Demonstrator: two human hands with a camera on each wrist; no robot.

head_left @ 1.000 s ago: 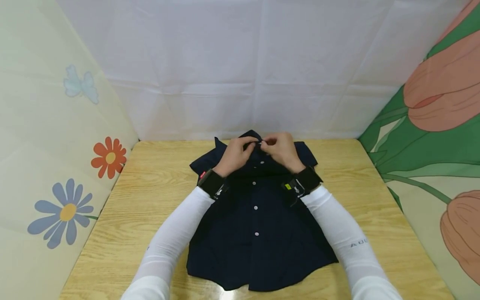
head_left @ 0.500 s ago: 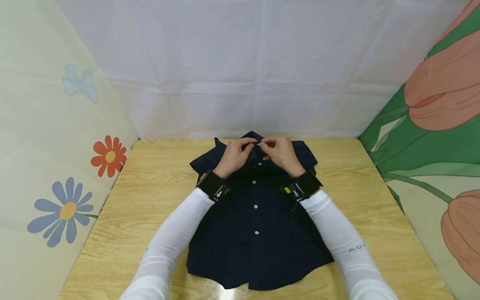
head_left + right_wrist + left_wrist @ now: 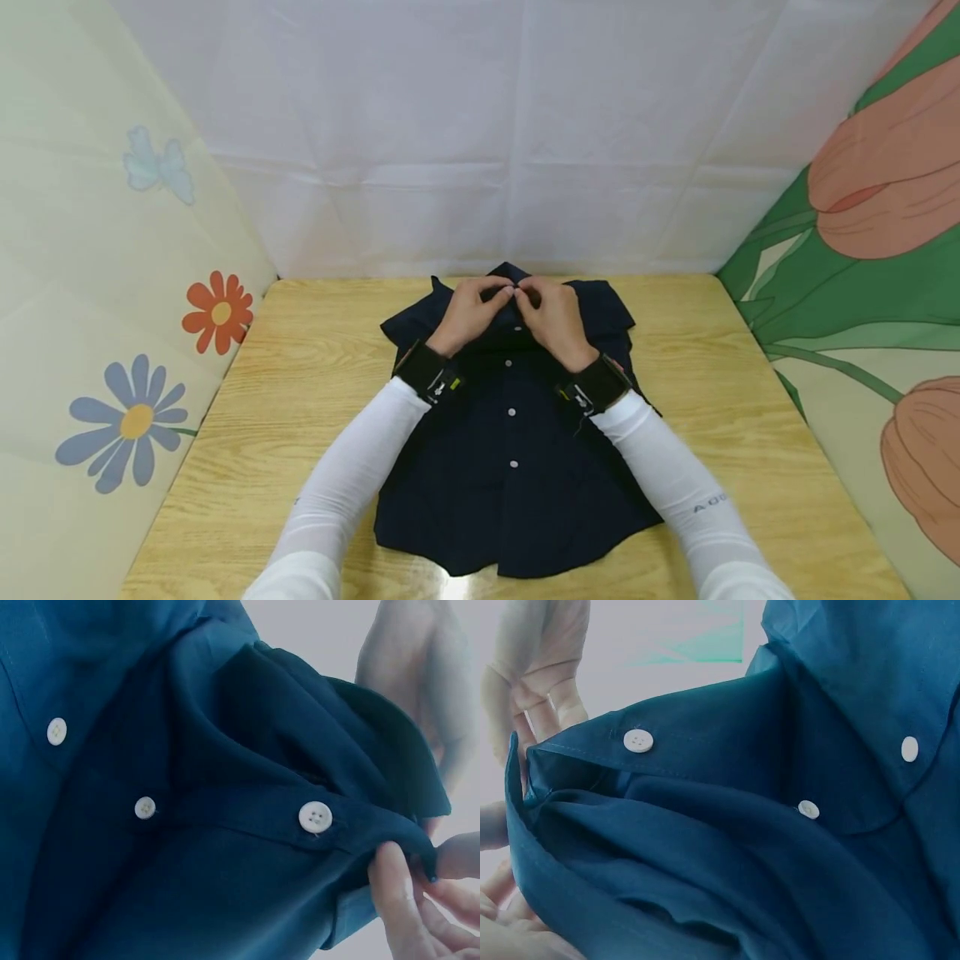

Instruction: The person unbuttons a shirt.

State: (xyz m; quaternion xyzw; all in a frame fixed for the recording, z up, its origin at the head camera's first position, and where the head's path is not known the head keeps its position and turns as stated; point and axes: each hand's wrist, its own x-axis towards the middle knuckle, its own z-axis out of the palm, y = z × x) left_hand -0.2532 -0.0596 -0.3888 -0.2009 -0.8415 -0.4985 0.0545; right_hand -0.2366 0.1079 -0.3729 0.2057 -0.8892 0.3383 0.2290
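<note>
A navy short-sleeved button-up shirt (image 3: pixel 465 475) lay front up on the wood-grain counter (image 3: pixel 285 400), its curved hem toward the person and its collar (image 3: pixel 507 271) at the far edge, near the white backdrop cloth (image 3: pixel 375 108). Both hands were at the neckline. The left hand (image 3: pixel 467 315) pinched the front edge just below the collar, its grip clamped on the fabric between thumb and forefinger. The right hand (image 3: pixel 557 321) met it there, fingertips touching or almost so (the head view could not settle which), and its grip too was clamped on navy cloth; the right wrist view showed those fingers around the end of the placket, just beside a white four-hole button (image 3: pixel 316 817). What exactly lay between the fingertips was hidden.

Lower down the placket, more white buttons ran in a line, among them a middle button (image 3: pixel 512 412) and a bottom button (image 3: pixel 513 464). The upper front was lifted into folds, while the lower part lay fairly flat.

White arm sleeves covered both forearms (the right one bore dark lettering), and each wrist wore a black strap. A panel at the left carried a red flower (image 3: pixel 217 312) and a blue flower (image 3: pixel 127 425); large pink tulips (image 3: pixel 892 175) filled the one at the right.
</note>
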